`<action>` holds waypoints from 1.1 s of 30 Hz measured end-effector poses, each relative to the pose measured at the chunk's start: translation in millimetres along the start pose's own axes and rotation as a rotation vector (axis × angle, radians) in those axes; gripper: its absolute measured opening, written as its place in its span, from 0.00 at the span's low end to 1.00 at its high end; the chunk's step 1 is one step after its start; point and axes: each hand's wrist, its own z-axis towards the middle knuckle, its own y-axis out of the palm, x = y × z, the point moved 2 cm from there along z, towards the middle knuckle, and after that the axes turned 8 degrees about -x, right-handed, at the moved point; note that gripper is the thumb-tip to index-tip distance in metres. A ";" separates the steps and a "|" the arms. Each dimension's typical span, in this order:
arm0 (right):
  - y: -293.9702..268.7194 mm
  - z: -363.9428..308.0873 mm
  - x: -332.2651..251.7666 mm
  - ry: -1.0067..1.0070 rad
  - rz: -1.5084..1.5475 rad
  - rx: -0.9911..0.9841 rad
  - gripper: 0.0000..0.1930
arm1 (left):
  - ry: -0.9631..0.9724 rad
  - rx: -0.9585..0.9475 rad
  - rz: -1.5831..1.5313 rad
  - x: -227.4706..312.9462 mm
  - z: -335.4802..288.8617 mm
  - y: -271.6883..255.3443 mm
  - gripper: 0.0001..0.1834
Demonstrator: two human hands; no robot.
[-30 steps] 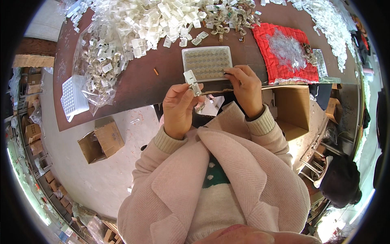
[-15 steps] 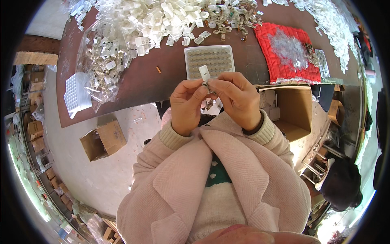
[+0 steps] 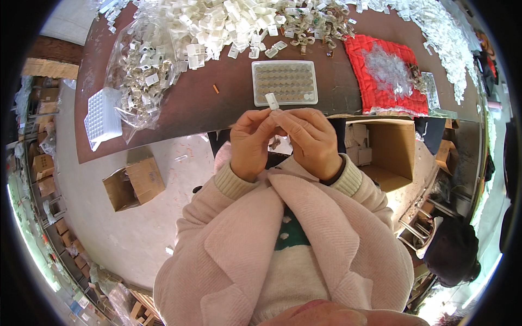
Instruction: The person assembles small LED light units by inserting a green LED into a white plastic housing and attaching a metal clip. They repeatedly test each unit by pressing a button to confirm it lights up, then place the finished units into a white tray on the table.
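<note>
Both my hands meet in front of my chest, at the near edge of the table, with fingers closed in a pinch. Between my left hand (image 3: pixel 251 145) and my right hand (image 3: pixel 314 144) a small white plastic piece (image 3: pixel 271 100) sticks up from the fingertips. The right fingers cover its lower part. Under the fingers a bit of a brownish, shiny strip (image 3: pixel 275 143) shows; whether it is joined to the white piece is hidden. Just beyond my hands lies a clear plastic tray (image 3: pixel 254 81) with rows of round greyish discs.
A heap of white plastic pieces (image 3: pixel 217 27) covers the far table, beside coiled brownish strips (image 3: pixel 315 27). At left are a filled clear bag (image 3: pixel 144 81) and a white dimpled tray (image 3: pixel 103 119). A red quilted cloth (image 3: pixel 380 98) lies right. Cardboard boxes (image 3: pixel 145 180) stand below.
My right fingers have closed over the lower part of the white piece, which sits slightly lower. Less of the hanging strip shows. The view has shifted a little.
</note>
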 end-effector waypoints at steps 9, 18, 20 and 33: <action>5.9 -16.2 56.1 0.336 -0.133 -0.025 0.13 | -0.019 -0.004 -0.045 -2.5 -0.1 -10.0 0.08; 3.6 -5.6 56.5 0.383 -0.102 -0.102 0.10 | -0.079 -0.020 -0.074 0.0 7.0 -4.5 0.09; 1.0 0.4 47.8 0.365 0.033 -0.062 0.10 | -0.093 -0.010 -0.087 -0.6 8.9 -1.2 0.09; -7.1 10.6 11.9 0.277 0.302 -0.083 0.11 | -0.092 -0.049 -0.177 1.7 2.2 -0.4 0.08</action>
